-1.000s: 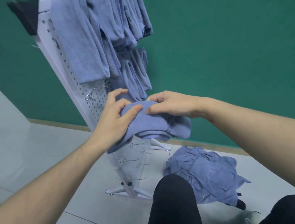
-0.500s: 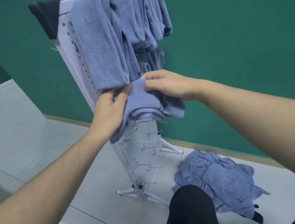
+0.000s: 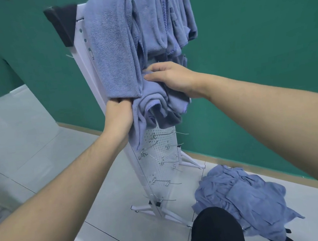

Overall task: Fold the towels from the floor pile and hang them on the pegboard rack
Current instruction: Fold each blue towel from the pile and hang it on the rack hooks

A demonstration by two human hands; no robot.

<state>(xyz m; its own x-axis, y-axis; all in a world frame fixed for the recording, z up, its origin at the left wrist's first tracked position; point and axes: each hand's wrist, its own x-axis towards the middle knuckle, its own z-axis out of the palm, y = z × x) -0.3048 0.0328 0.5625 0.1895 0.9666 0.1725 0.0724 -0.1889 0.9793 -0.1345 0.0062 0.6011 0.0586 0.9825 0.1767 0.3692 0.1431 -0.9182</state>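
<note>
Readable text: none anywhere in view.
Blue terry towels (image 3: 114,46) hanging on the white perforated pegboard rack (image 3: 160,150): a small dark tag on one, too small to read.
Heap of blue towels (image 3: 242,200) on the floor beside the rack: no legible label.

Blue towels on our white pegboard rack

We see a folded blue towel (image 3: 152,105) bunched against the rack (image 3: 161,149) under the hanging towels (image 3: 114,46); the crumpled floor pile (image 3: 242,200) lies beside its foot.
</note>
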